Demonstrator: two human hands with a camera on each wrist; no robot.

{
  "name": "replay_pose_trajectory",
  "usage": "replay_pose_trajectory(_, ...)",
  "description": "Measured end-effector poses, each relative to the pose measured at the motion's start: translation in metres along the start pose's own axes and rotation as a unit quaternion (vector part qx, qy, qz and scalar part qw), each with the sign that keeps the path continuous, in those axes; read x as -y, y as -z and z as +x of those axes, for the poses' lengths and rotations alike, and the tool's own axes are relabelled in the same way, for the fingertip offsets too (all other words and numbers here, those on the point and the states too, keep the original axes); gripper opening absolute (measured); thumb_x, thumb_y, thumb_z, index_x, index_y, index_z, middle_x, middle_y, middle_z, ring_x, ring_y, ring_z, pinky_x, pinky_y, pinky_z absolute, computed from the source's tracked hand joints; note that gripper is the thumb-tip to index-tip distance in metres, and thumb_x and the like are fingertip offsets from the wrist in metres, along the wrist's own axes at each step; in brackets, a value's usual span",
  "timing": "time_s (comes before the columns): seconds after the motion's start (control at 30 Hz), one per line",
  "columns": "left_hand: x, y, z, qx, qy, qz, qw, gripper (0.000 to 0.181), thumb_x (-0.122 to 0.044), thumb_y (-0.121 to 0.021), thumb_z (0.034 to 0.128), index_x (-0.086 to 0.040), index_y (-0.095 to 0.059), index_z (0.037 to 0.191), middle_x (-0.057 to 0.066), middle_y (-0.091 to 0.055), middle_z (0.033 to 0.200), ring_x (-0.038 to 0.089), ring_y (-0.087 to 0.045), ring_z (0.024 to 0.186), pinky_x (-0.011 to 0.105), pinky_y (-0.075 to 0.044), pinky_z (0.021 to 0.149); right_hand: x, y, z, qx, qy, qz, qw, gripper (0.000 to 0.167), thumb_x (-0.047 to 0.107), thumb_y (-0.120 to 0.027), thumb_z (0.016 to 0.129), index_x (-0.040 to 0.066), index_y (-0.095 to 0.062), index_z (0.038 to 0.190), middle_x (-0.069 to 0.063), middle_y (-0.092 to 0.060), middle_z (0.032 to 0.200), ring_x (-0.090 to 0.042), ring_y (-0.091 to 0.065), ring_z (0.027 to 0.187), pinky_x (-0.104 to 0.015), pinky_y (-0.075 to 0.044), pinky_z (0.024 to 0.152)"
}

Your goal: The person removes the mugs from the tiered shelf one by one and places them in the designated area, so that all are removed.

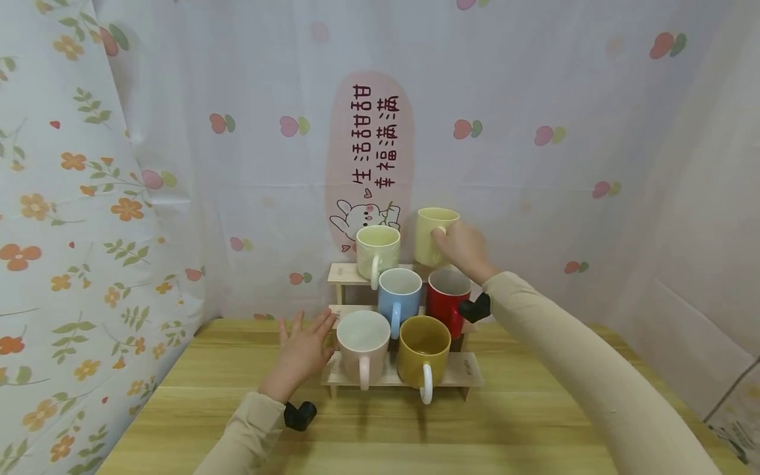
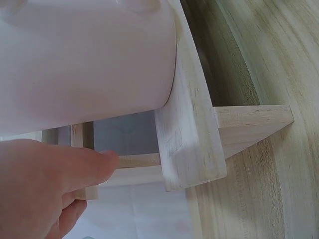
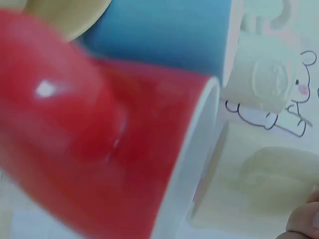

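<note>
Holding the yellow mug (image 1: 426, 241), the right grip (image 1: 466, 249) is on its right.

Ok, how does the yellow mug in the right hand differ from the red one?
The yellow mug is pale, while the red mug is bright red with a white rim. The right hand grips the yellow mug; no hand holds the red mug. The yellow mug sits higher; the red mug stands on the middle tier. Both have handles.

The held mug (image 1: 427, 245) is pale yellow, the tabletop (image 1: 522, 412) wood-grained.
</note>
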State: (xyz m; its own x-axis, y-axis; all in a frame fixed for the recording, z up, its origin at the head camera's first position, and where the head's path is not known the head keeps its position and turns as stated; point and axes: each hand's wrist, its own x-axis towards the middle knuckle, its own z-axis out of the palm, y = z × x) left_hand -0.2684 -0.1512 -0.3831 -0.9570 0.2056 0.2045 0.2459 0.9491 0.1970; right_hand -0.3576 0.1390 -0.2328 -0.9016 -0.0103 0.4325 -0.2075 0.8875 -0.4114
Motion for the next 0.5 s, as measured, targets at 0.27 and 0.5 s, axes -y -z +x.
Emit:
replay_pose_trajectory(0.27,0.000,0.001,-0.001,0.002,-0.003,-0.006,1.0000,0.067,-0.028,-0.068,0.0876,-0.014,-0.040,0.147,0.002,-0.035,0.154,0.047,-0.033,0.133,0.071,-0.007,0.107,-0.017,0.011,-0.005,0.004,-0.006,-0.007,1.0000,0.036,0.026,-0.038,0.090,0.010,-0.041,0.058,-0.004,-0.040,0.056,-0.020,-0.042,0.053,-0.026,-0.036,0.042)
replay_pose_trajectory(0.5,0.001,0.002,-0.001,0.002,-0.006,-0.009,0.9999,0.067,-0.027,-0.066,0.0889,-0.014,-0.038,0.148,0.003,-0.034,0.154,0.045,-0.039,0.129,0.069,-0.023,0.104,-0.034,0.022,-0.012,0.029,-0.036,0.021,0.9987,0.034,0.029,-0.035,0.092,0.007,-0.047,0.069,-0.012,-0.050,0.067,-0.025,-0.055,0.048,-0.035,-0.047,0.035)
